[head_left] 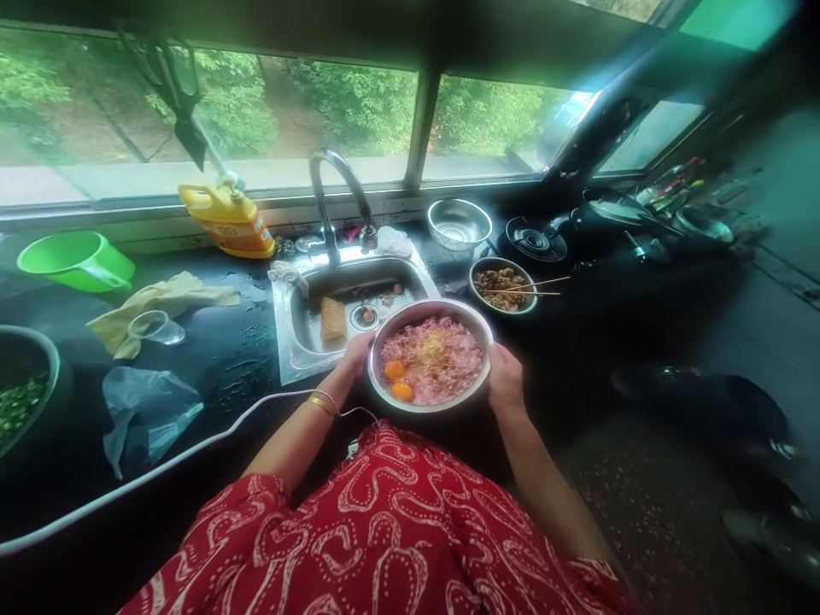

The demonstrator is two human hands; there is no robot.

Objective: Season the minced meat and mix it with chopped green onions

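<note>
I hold a round steel bowl point(384, 386) in front of my body, just past the front edge of the dark counter. It is filled with pink minced meat point(442, 359), a yellow sprinkle in the middle and two raw egg yolks point(398, 380) at its near left. My left hand point(354, 352) grips the bowl's left rim; a gold bangle sits on that wrist. My right hand point(506, 377) grips the right rim. The steel sink point(285, 320) lies right behind the bowl.
A curved tap point(333, 184) rises behind the sink, with a sponge point(332, 318) in the basin. A bowl of brown food with chopsticks point(503, 289), a steel colander point(459, 224) and a gas burner point(535, 241) stand right. A yellow oil jug point(229, 220), green basin point(73, 260), cloth and plastic bag lie left.
</note>
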